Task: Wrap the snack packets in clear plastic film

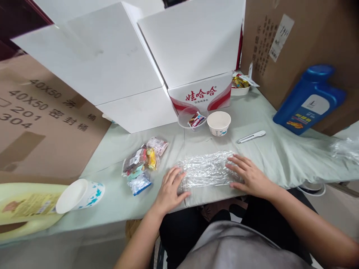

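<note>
A crinkled sheet of clear plastic wrap point(207, 169) lies flat near the front edge of the cloth-covered table. My left hand point(171, 190) rests at its left end, fingers spread and lying on the film's edge. At the right end lies my right hand point(249, 175), its fingers stretched out over the film. Neither hand grips anything. Beyond the wrap stand a white paper bowl point(218, 123) and a clear plastic bowl point(185, 118) with a small snack packet point(196, 119) in it. A white utility knife point(251, 136) lies to the right.
Several wrapped snacks point(140, 160) are piled left of the wrap. A tipped paper cup point(91, 194) and a yellow bottle point(30, 203) lie at far left. White boxes point(196, 45) stand behind. A blue bottle point(308, 101) leans at right before a brown carton point(303, 45).
</note>
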### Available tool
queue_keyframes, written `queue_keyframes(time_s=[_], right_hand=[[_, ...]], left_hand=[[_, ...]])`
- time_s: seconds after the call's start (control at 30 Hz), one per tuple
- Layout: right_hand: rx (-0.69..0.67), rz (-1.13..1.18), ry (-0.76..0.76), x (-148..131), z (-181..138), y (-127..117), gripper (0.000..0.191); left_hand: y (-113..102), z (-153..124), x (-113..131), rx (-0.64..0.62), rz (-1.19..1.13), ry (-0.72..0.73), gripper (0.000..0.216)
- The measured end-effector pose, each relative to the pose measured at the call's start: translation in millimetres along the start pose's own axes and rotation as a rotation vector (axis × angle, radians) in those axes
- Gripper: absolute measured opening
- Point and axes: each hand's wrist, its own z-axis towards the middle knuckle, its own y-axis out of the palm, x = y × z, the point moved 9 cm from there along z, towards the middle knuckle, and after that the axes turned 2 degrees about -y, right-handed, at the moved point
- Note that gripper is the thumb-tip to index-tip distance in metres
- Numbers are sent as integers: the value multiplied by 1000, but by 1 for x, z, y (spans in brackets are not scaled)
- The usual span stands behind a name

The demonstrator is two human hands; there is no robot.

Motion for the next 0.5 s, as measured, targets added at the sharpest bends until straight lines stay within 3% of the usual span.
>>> queue_keyframes(time_s=[0.07, 0.17, 0.37, 0.5], right_hand=[[-54, 119, -88, -10, -13, -5, 44], [-59, 186, -88, -10, -25, -10, 19], [41, 226, -33, -6, -29, -22, 16], [116, 225, 188, 14, -19, -24, 19]], left_hand=[[-5, -9, 6, -3, -89, 55, 39], [-12, -16, 7, 21, -194, 60, 21], [-24, -14, -2, 92, -293, -21, 16], [-28, -2, -17, 182, -224, -230, 13]])
